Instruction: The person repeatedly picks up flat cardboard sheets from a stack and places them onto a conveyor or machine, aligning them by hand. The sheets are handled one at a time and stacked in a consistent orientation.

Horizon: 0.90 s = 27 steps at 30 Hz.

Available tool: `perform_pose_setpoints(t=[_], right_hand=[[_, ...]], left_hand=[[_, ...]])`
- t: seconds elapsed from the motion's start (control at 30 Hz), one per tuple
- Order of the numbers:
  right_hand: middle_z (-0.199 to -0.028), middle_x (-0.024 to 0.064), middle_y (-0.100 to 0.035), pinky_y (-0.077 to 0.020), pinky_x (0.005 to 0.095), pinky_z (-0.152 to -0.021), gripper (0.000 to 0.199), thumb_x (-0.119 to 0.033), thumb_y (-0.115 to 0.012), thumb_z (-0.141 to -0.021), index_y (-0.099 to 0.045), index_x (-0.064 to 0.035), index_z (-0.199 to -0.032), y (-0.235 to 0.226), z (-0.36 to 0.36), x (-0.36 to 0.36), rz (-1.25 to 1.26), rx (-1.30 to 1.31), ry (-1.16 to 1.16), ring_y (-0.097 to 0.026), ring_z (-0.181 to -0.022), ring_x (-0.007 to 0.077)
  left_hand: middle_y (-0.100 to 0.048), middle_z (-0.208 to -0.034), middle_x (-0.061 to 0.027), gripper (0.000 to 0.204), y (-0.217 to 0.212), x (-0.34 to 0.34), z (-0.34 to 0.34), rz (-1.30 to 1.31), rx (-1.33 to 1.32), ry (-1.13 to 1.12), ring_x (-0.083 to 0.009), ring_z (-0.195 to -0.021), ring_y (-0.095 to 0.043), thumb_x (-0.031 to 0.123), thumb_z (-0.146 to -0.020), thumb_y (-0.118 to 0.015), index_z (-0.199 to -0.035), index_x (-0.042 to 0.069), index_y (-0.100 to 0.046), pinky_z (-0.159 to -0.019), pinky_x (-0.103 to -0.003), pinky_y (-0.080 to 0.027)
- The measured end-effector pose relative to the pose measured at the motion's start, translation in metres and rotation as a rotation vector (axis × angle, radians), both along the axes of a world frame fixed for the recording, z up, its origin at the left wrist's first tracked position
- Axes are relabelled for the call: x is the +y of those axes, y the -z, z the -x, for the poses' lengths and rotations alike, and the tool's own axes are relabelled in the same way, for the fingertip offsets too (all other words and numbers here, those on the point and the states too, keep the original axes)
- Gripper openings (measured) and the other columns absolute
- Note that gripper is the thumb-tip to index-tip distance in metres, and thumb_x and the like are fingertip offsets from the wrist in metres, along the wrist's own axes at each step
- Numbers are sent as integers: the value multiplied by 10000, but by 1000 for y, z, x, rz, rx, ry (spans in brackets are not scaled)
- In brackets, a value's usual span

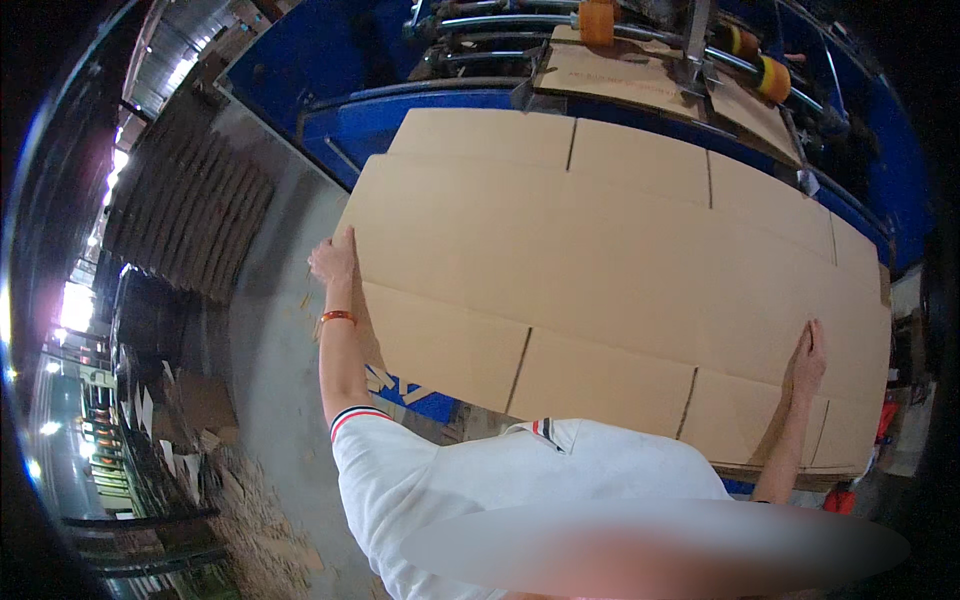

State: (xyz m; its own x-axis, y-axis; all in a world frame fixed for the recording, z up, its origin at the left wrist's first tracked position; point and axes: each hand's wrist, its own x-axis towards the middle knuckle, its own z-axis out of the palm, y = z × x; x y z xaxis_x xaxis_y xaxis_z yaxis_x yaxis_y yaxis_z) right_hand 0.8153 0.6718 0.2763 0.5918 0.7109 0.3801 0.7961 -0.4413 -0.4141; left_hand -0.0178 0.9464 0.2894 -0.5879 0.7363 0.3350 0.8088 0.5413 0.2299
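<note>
The person is holding a large flat cardboard sheet (610,290) that is filling the picture's centre. The left hand (335,258), at nine o'clock of the sheet, is gripping its left edge. The right hand (808,362), at four o'clock, is lying flat on its top face, fingers outstretched. At twelve o'clock, a blue machine (360,110) with orange rollers (596,20) is carrying more cardboard.

Grey concrete floor (285,330), blue machine (330,60)

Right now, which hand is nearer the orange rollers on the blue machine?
Right. The right hand lies flat on the cardboard below the rollers; the left hand grips the far left edge.
</note>
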Motion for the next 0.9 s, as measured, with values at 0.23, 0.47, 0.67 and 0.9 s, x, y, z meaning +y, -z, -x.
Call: perform_pose_setpoints(t=[0.23, 0.47, 0.67, 0.9], right_hand=[[-1288, 119, -563, -416, 347, -997, 349, -248, -446, -970, -585, -43, -1216, 2, -28, -19, 66, -145, 182, -528, -1198, 262], [-1311, 143, -536, -402, 364, -1010, 395, -294, -456, -961, -564, -41, -1244, 0, -20, -22, 43, -36, 213, -504, -1213, 293], [-1396, 204, -423, -329, 396, -1061, 603, -415, -546, -887, -472, 0, -1318, 36, -62, -157, 394, -257, 760, -407, -1282, 344], [-1223, 232, -561, -367, 414, -1020, 582, -379, -597, -849, -518, 14, -1271, 95, -104, -239, -184, 193, 795, -527, -1137, 368]], left_hand=[[-645, -1106, -149, 701, 8, -8, -48, -99, -11, -5, -316, -1116, -546, 661, -702, -646, -1059, 58, -667, -958, -465, -371], [-616, -1161, -138, 641, -2, -15, -65, -13, 97, -9, -287, -1147, -531, 593, -754, -632, -1096, 51, -606, -1007, -476, -329], [-415, -1374, -254, 834, 39, -99, -82, 43, 25, -197, -372, -1305, -357, 575, -828, -572, -1367, -31, -377, -1081, -493, -274], [-452, -1256, -367, 758, 23, -155, -98, -502, -527, -120, -448, -1207, -424, 323, -858, -628, -1386, -102, -289, -1007, -484, -381]])
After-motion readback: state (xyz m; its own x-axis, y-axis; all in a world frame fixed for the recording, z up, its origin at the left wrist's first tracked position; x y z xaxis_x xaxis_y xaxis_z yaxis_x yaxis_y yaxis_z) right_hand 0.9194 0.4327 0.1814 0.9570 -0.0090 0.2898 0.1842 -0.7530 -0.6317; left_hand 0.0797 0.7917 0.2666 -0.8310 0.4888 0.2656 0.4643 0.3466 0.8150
